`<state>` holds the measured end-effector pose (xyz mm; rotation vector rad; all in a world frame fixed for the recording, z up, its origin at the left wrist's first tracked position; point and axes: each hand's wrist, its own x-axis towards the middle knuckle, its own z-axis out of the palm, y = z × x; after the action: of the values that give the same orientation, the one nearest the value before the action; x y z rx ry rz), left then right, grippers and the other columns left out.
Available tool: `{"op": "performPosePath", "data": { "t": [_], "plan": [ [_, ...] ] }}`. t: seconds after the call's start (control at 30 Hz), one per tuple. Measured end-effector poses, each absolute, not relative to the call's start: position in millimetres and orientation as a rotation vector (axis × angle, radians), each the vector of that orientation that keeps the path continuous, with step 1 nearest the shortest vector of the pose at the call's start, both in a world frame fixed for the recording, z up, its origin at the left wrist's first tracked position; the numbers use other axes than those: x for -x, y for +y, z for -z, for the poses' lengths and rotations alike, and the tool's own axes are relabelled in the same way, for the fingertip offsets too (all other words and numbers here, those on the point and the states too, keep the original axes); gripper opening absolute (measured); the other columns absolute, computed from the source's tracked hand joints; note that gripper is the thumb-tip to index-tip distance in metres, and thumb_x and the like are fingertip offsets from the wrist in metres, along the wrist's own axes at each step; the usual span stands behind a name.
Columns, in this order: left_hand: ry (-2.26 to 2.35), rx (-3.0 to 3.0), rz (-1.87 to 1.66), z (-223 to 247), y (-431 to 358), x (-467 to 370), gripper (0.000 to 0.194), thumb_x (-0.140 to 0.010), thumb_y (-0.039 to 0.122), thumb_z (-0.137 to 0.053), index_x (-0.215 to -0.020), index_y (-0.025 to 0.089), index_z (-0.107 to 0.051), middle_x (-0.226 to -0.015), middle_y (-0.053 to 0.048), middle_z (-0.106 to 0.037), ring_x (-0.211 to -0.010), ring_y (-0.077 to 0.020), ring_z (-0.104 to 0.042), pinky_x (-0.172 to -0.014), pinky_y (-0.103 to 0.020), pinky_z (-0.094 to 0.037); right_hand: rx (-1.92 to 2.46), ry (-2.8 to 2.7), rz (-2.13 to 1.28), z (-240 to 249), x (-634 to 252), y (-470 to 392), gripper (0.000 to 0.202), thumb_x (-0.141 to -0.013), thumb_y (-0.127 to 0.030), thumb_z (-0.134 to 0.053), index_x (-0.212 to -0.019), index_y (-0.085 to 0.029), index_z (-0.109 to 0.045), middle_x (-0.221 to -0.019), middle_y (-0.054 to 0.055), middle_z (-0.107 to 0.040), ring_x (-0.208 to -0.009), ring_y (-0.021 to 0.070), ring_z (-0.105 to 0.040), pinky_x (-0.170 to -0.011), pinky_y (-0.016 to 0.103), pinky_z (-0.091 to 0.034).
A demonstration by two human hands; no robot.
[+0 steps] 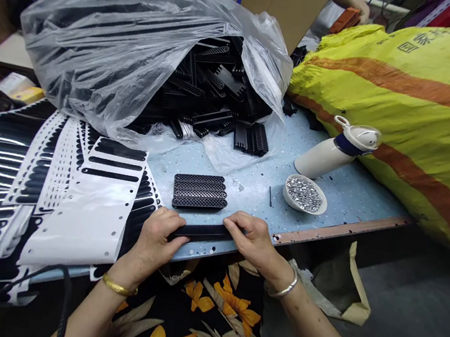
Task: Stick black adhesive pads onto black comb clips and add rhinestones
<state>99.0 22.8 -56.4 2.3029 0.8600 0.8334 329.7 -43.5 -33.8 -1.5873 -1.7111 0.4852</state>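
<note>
A long black plastic strip lies level along the front edge of the table, held at both ends. My left hand is closed round its left end, with thumb and fingers pinching it. At the other end, my right hand grips it between thumb and fingertips. Just beyond the strip, several black lattice-faced plastic pieces sit side by side in a neat block. Sheets of black, round-ended stickers on white backing are fanned out beside my left hand.
A clear plastic bag spills black comb-like pieces at the back. To the right are a bowl of small shiny metal bits, a tilted white bottle and a big yellow sack. Another person's hand holds orange-brown pieces behind.
</note>
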Motion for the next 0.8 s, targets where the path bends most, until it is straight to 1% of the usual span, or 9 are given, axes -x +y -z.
{"op": "performPosePath", "data": {
  "t": [0.07,0.13,0.2,0.33,0.53,0.6,0.73,0.8],
  "plan": [
    [0.863,-2.302,-0.814,57.5,23.1,-99.1,0.006,-0.078,0.019,-0.068,-0.083,0.02,-0.068,-0.076,-0.004,-0.068,-0.075,-0.0205,-0.061,-0.068,-0.033,-0.049,1.549,-1.737,-0.496,30.3,-325.3,-41.4,0.017,-0.092,-0.028,-0.057,-0.081,-0.02,-0.068,-0.073,0.004,-0.068,-0.065,0.0157,-0.062,-0.062,0.028,-0.048],
    [0.871,-2.302,-0.81,58.5,23.0,-99.2,0.005,-0.077,0.02,-0.068,-0.082,0.02,-0.068,-0.075,-0.004,-0.067,-0.074,-0.0203,-0.06,-0.067,-0.032,-0.048,1.52,-1.782,-0.524,27.7,-320.6,-38.4,0.014,-0.088,-0.032,-0.064,-0.084,-0.02,-0.07,-0.077,0.005,-0.07,-0.07,0.017,-0.064,-0.065,0.029,-0.05],
    [0.877,-2.299,-0.82,59.1,22.7,-99.5,0.005,-0.077,0.02,-0.067,-0.082,0.02,-0.068,-0.075,-0.003,-0.067,-0.074,-0.0201,-0.06,-0.067,-0.032,-0.048,1.519,-1.818,-0.573,27.0,-316.8,-35.2,0.018,-0.086,-0.034,-0.067,-0.076,-0.019,-0.069,-0.072,0.003,-0.068,-0.068,0.0164,-0.063,-0.064,0.028,-0.049],
    [0.877,-2.322,-0.812,59.8,21.9,-100.2,0.004,-0.078,0.02,-0.067,-0.081,0.02,-0.067,-0.074,-0.003,-0.067,-0.072,-0.02,-0.059,-0.066,-0.032,-0.047,1.536,-1.806,-0.609,31.2,-312.9,-29.9,0.029,-0.088,-0.035,-0.063,-0.063,-0.019,-0.063,-0.063,0.001,-0.062,-0.061,0.0138,-0.058,-0.058,0.026,-0.044],
    [0.879,-2.337,-0.833,62.3,22.6,-100.3,0.005,-0.077,0.018,-0.068,-0.081,0.019,-0.066,-0.074,-0.003,-0.067,-0.072,-0.0201,-0.059,-0.066,-0.032,-0.046,1.582,-1.786,-0.468,40.8,-308.8,-26.0,0.041,-0.091,-0.034,-0.054,-0.053,-0.021,-0.047,-0.054,-0.001,-0.052,-0.053,0.0122,-0.049,-0.053,0.026,-0.038],
    [0.88,-2.323,-0.836,62.8,23.0,-100.1,0.007,-0.076,0.018,-0.069,-0.082,0.019,-0.067,-0.075,-0.003,-0.068,-0.072,-0.0203,-0.059,-0.067,-0.032,-0.047,1.609,-1.755,-0.439,40.3,-309.0,-25.5,0.043,-0.092,-0.033,-0.051,-0.052,-0.021,-0.044,-0.052,-0.001,-0.05,-0.051,0.0122,-0.048,-0.052,0.026,-0.036],
    [0.887,-2.31,-0.84,62.6,23.1,-100.6,0.009,-0.073,0.018,-0.071,-0.08,0.019,-0.066,-0.075,-0.003,-0.068,-0.073,-0.0206,-0.06,-0.067,-0.032,-0.047,1.646,-1.714,-0.592,32.7,-309.0,-26.6,0.039,-0.095,-0.032,-0.046,-0.06,-0.02,-0.056,-0.056,0.0,-0.057,-0.053,0.0124,-0.053,-0.053,0.025,-0.039],
    [0.905,-2.306,-0.835,62.6,22.7,-101.3,0.008,-0.072,0.018,-0.072,-0.078,0.019,-0.065,-0.074,-0.003,-0.067,-0.073,-0.0206,-0.059,-0.066,-0.031,-0.046,1.659,-1.737,-0.596,31.0,-306.0,-28.0,0.033,-0.094,-0.035,-0.052,-0.067,-0.018,-0.062,-0.062,0.001,-0.062,-0.058,0.0135,-0.057,-0.057,0.026,-0.042]
  ]
}}
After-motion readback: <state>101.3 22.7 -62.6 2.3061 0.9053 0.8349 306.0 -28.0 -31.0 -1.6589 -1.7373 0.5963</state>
